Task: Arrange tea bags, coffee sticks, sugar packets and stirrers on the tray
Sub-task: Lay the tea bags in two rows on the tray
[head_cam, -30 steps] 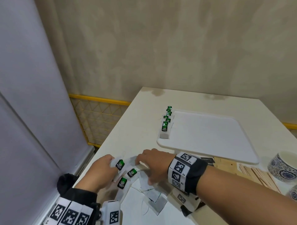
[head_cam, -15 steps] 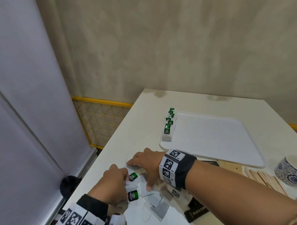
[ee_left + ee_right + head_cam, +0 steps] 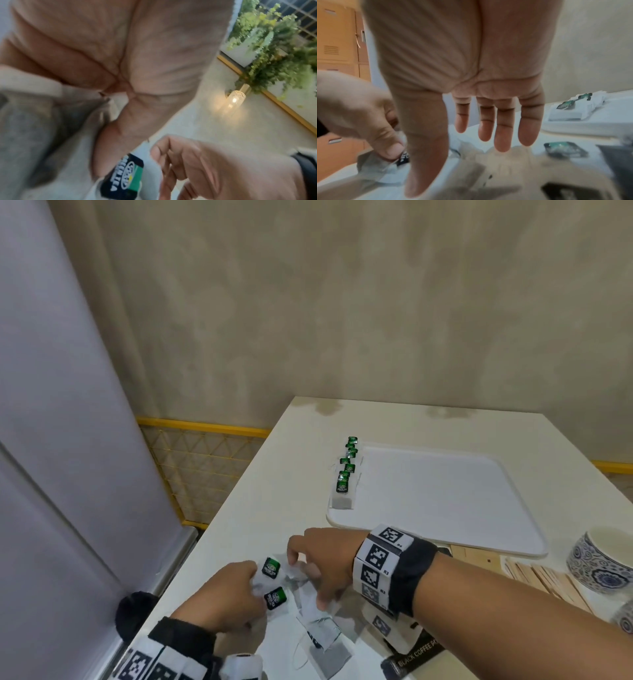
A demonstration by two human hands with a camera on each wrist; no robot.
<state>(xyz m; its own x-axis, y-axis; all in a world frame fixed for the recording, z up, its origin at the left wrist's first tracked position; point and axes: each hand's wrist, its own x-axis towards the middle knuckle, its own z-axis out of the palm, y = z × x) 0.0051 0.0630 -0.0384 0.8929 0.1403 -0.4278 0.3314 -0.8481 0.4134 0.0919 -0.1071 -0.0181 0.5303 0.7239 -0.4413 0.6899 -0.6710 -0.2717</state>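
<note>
At the table's near left, my left hand (image 3: 236,590) pinches a small bunch of tea bags (image 3: 275,597) with green-black tags, the thumb (image 3: 390,148) pressing on one. My right hand (image 3: 325,559) hovers just right of it over a loose pile of tea bags (image 3: 320,631), fingers (image 3: 500,135) straight and holding nothing. A row of tea bags (image 3: 345,479) lies along the left edge of the white tray (image 3: 445,501). Wooden stirrers (image 3: 548,580) lie right of my forearm. A black coffee stick (image 3: 414,657) pokes out under my right wrist.
A blue-patterned cup (image 3: 599,563) stands at the right edge beside the stirrers. The table's left edge (image 3: 219,529) runs close to my left hand, with a grey panel and a yellow mesh rail (image 3: 202,460) beyond it.
My left hand has drawn its tea bags in toward the right hand; two tags show now instead of three. My right hand has risen from lying flat on the pile.
</note>
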